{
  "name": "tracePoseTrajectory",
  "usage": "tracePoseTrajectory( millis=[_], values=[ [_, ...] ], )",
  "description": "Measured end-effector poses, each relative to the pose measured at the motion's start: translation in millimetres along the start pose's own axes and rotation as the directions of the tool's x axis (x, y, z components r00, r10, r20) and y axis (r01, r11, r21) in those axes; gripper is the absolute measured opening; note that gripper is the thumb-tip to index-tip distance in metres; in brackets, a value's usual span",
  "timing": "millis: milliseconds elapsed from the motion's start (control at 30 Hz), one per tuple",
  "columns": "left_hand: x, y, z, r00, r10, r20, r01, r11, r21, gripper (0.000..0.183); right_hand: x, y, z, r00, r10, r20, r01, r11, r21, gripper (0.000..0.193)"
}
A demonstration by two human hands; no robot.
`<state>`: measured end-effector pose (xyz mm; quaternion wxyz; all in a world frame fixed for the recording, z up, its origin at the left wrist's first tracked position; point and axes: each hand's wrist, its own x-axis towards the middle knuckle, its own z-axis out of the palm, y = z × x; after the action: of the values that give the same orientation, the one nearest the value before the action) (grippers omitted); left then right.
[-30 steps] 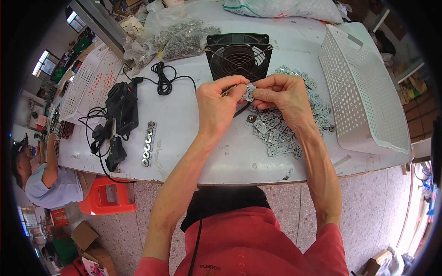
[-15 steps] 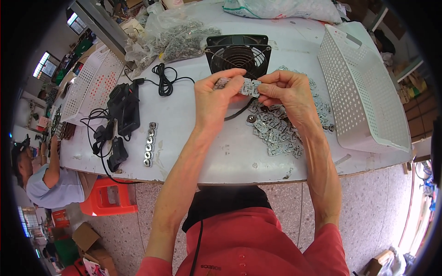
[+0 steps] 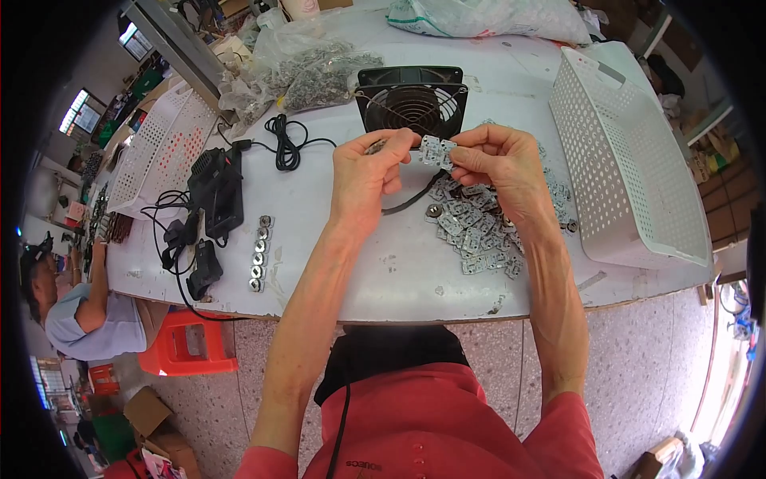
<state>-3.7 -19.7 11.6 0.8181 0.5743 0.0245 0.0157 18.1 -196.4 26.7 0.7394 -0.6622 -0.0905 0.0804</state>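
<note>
In front of the fan, my right hand (image 3: 504,166) pinches a short strip of small silver metal plates (image 3: 436,152) with holes between thumb and fingertips. My left hand (image 3: 363,177) is closed just left of that strip, a little apart from it. A bit of similar metal (image 3: 375,147) shows between its curled fingers, mostly hidden by them. Below and beside my right hand lies a loose pile of the same metal plates (image 3: 475,223), with a few round nut-like pieces among them. A row of plates carrying nut-like pieces (image 3: 260,254) lies left of my left forearm.
A black fan (image 3: 412,100) stands behind my hands, its cable running underneath. White perforated baskets (image 3: 622,160) stand right and far left. Bags of metal parts (image 3: 319,72) lie at the back. A black device (image 3: 215,188) with cords sits left. Another person (image 3: 88,307) works at far left.
My left hand has drawn left, away from the strip, opening a gap between my fingertips. The strip stays in my right hand and now shows more fully.
</note>
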Motion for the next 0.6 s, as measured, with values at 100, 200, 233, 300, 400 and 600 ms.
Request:
tracePoseTrajectory(
  millis=[100, 200, 233, 300, 400, 600],
  values=[
    [-3.7, 0.5, 6.4, 1.000, 0.003, 0.004, -0.004, 0.989, 0.146, 0.022, -0.3, 0.3, 0.2, 1.000, -0.005, 0.023, 0.005, 1.000, -0.006, 0.016],
    [-4.4, 1.4, 5.7, 0.999, -0.021, 0.043, 0.013, 0.983, 0.181, 0.023, -0.8, 1.3, 1.3, 0.999, -0.007, 0.053, 0.008, 1.000, -0.021, 0.017],
    [-4.4, 1.7, 5.0, 0.997, -0.028, 0.067, 0.016, 0.985, 0.172, 0.023, -1.2, 1.1, 2.3, 0.998, 0.002, 0.067, -0.001, 1.000, -0.010, 0.017],
    [-5.5, 1.8, 5.1, 0.998, -0.027, 0.063, 0.017, 0.989, 0.150, 0.022, -1.9, 0.8, 4.3, 0.996, 0.011, 0.083, -0.011, 1.000, 0.001, 0.017],
    [-6.1, 1.5, 5.2, 0.996, -0.041, 0.077, 0.035, 0.996, 0.079, 0.021, -1.6, 1.4, 4.5, 0.993, 0.045, 0.110, -0.047, 0.999, 0.014, 0.017],
    [-3.1, -3.5, 1.1, 0.974, -0.112, 0.199, 0.150, 0.971, -0.188, 0.020, 0.9, 5.5, 0.8, 0.978, 0.072, 0.197, -0.101, 0.985, 0.139, 0.015]
  ],
)
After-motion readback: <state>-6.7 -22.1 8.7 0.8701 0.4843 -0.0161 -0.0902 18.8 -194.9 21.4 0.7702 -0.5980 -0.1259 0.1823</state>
